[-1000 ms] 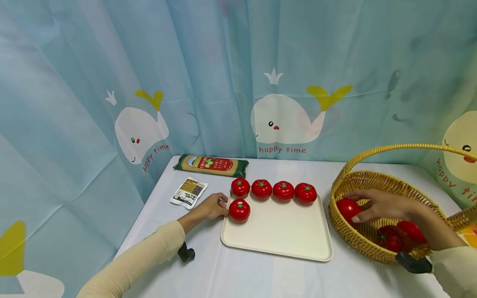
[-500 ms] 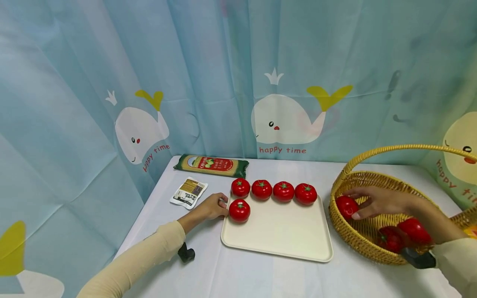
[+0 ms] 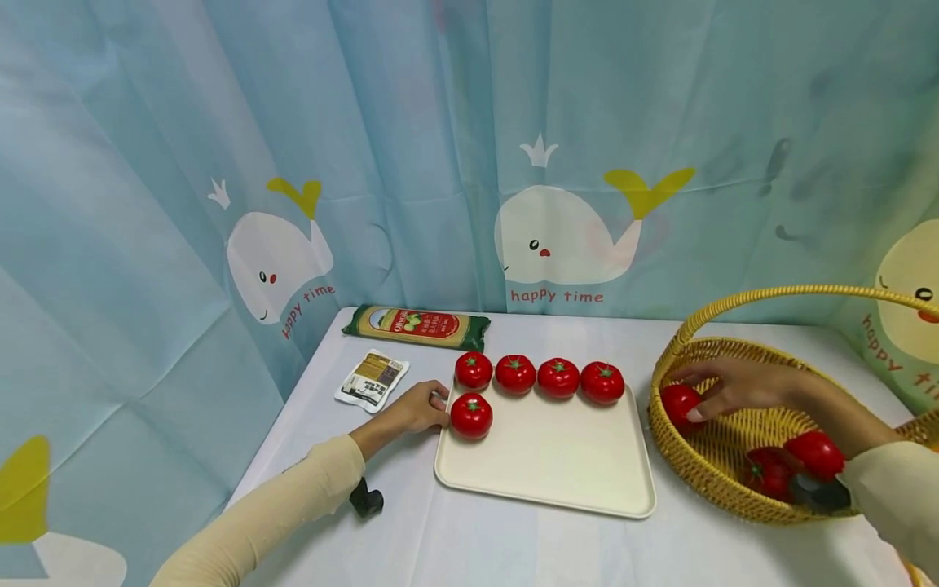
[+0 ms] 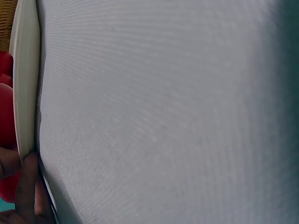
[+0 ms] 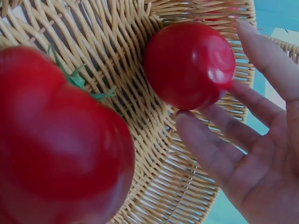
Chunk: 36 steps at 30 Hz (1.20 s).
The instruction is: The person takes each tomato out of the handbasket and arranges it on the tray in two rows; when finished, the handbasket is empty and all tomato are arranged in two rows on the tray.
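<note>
My left hand [image 3: 421, 406] pinches the left rim of a white tray [image 3: 557, 465]. In the left wrist view its thumb lies over the inside of the rim and a finger presses the outside. Several red tomatoes [image 3: 559, 377] line the tray's back edge, and one more tomato [image 3: 472, 416] sits by the left hand. Over the wicker basket [image 3: 722, 444], my right hand [image 3: 741, 385] has its fingers spread about a tomato [image 5: 187, 65] near the basket's wall. Fingertips reach its underside, while the thumb stands beside it. Other tomatoes [image 3: 814, 455] lie lower in the basket.
A green pasta packet [image 3: 416, 326] lies at the back left, with a small white-and-brown pouch [image 3: 372, 380] in front of it. The basket's tall handle [image 3: 778, 290] arches over the right side. A whale-print curtain [image 3: 440, 163] hangs behind the table.
The right hand has shifted slightly up and left inside the basket, and the tomato by it has moved slightly left. The left hand and the tray have stayed still.
</note>
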Available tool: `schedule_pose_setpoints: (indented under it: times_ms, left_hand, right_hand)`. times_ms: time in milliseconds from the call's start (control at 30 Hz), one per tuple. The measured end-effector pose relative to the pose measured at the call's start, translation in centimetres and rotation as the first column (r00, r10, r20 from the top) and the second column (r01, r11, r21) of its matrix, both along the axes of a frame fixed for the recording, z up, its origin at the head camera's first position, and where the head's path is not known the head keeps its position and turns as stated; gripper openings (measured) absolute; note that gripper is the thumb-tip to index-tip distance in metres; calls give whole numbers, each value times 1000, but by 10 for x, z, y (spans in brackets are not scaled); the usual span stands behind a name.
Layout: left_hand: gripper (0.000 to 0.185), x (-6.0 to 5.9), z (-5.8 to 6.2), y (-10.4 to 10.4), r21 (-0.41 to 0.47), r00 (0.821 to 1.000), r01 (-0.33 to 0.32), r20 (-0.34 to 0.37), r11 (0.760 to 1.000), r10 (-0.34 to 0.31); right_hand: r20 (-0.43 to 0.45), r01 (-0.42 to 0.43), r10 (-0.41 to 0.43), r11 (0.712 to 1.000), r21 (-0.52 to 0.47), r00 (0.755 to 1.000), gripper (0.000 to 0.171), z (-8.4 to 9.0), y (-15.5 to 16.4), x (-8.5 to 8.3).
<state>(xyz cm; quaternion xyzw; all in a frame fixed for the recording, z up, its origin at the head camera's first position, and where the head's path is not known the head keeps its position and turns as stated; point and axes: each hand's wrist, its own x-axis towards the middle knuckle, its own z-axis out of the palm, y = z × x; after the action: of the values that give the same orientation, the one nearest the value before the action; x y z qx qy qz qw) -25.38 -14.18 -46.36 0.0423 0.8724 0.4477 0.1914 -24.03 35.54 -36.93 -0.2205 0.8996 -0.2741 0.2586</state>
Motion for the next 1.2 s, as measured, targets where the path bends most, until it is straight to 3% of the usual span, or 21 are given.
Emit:
schedule_pose_setpoints:
  times_ms: [367,667,867,1200]
  left_hand:
    - [44,-1,-1,-1,-15,1000,14,-1,1000,-14]
    - [44,-1,0,-1,-13,1000,16,-2,1000,-16]
    - [42,-1,1,0,-6,1000,5,0,1000,-5]
    - [41,0,3,1,-16,1000,3,1,1000,-3]
  right_hand:
    - [-75,-56,59,998,37,995,63,-10,-1,-9]
    - [-3,4,-4,1000,26,1000,73,-18,-4,-10]
    - [-64,-7,11,998,69,998,71,-21,-5,-12]
    - [-142,0,8,999,53,990,62,-18,-2,-10]
